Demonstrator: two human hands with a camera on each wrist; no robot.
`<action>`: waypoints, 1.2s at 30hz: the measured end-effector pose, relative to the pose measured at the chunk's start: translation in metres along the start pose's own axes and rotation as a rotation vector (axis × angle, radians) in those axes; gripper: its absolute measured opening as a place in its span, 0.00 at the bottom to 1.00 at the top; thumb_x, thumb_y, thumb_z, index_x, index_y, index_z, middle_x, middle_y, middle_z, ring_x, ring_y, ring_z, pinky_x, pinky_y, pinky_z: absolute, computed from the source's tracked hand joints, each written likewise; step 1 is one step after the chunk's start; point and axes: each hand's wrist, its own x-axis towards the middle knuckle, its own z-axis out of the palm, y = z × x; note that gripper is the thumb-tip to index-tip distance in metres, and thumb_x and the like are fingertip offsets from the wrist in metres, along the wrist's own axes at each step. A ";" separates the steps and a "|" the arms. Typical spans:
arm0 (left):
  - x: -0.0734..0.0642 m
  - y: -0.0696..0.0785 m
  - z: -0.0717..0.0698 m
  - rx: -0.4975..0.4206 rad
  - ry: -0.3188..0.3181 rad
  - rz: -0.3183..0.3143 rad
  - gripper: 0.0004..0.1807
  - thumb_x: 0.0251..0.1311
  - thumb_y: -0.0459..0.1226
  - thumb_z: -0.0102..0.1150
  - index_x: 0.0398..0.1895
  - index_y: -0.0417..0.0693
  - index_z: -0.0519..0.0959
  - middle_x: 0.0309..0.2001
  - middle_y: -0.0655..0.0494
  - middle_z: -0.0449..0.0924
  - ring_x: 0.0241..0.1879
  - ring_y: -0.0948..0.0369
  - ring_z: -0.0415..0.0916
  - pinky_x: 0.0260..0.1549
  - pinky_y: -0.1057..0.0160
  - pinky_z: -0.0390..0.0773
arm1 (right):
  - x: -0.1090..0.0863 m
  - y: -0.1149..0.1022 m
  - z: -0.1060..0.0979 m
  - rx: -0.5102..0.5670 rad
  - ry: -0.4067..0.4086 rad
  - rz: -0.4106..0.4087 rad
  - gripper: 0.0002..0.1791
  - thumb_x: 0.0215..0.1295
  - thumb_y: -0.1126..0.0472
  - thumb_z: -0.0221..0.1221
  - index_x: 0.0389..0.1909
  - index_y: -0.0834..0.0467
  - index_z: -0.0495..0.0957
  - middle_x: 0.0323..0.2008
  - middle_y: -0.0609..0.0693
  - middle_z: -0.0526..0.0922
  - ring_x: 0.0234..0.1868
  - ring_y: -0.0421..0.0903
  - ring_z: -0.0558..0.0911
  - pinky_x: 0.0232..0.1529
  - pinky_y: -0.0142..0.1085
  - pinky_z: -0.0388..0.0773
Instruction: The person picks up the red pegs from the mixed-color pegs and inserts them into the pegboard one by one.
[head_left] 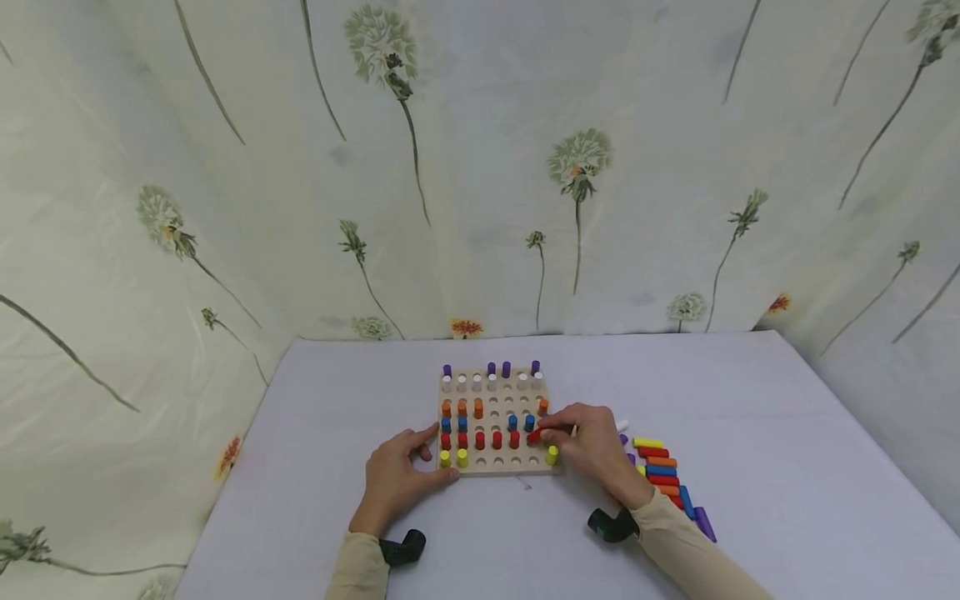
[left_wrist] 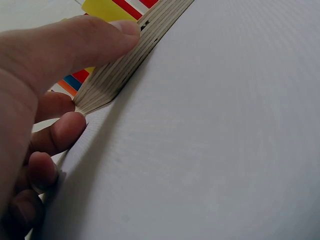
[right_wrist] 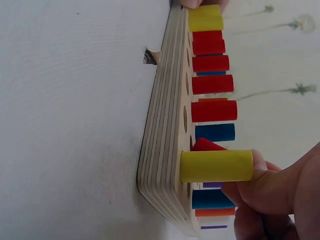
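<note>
A wooden pegboard [head_left: 512,470] lies on the table, with rows of purple, white, orange, blue, red and yellow pegs standing in it and several bare holes. My left hand [head_left: 397,477] holds its near left corner, thumb on the front edge near a yellow peg [left_wrist: 107,9], fingers at the left side. Between thumb and fingers my right hand [head_left: 592,443] pinches a red peg [head_left: 534,436]. That peg tilts over the right end of the red row, its lower end close to a hole. In the right wrist view a yellow peg [right_wrist: 216,166] at the corner partly covers it.
To the right of the board lies a group of loose pegs [head_left: 662,471] in several colours, partly hidden by the right forearm. A small dark mark [right_wrist: 151,56] shows on the white tablecloth [head_left: 322,400] by the board's front edge. A flowered curtain [head_left: 480,167] hangs behind the table.
</note>
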 end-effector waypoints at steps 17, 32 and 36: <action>0.000 0.000 0.001 -0.003 -0.002 -0.018 0.43 0.35 0.64 0.76 0.61 0.64 0.80 0.26 0.70 0.72 0.26 0.67 0.63 0.27 0.65 0.60 | 0.011 -0.030 0.000 -0.241 -0.142 -0.033 0.03 0.51 0.61 0.74 0.27 0.51 0.90 0.24 0.40 0.85 0.26 0.36 0.76 0.32 0.35 0.75; 0.000 0.000 0.000 0.004 0.003 -0.027 0.43 0.35 0.64 0.76 0.60 0.64 0.80 0.26 0.70 0.72 0.25 0.66 0.64 0.27 0.65 0.60 | 0.015 -0.044 0.009 -0.258 -0.141 0.084 0.03 0.50 0.63 0.72 0.24 0.52 0.89 0.21 0.40 0.82 0.23 0.39 0.74 0.27 0.34 0.71; -0.001 -0.001 0.003 -0.006 0.001 -0.023 0.43 0.35 0.65 0.75 0.60 0.65 0.80 0.26 0.70 0.71 0.25 0.67 0.63 0.27 0.65 0.59 | 0.013 -0.044 0.006 -0.225 -0.157 0.145 0.03 0.50 0.62 0.72 0.23 0.51 0.88 0.20 0.39 0.81 0.23 0.40 0.74 0.26 0.35 0.71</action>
